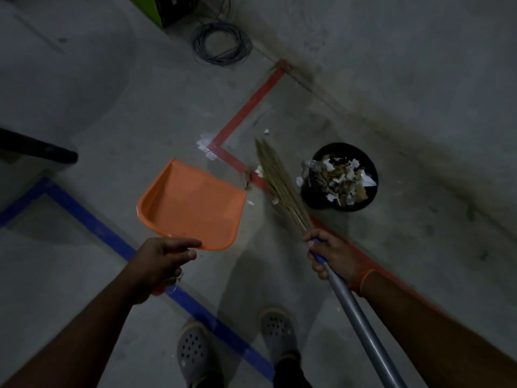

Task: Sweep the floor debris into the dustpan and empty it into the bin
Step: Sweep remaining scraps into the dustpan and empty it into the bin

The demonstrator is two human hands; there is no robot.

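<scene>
Orange plastic dustpan [190, 205]: left hand [161, 264] grips its mostly hidden handle. Right hand [331, 254] wraps the grey-handled straw broom [282, 189]; handle end cut off. Black round bin [340, 177] full of scraps.

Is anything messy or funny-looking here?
Yes. The bin is heaped with paper scraps, some hanging over its left rim. White scraps still lie on the floor around the red tape, near the broom. The dustpan looks empty.
</scene>
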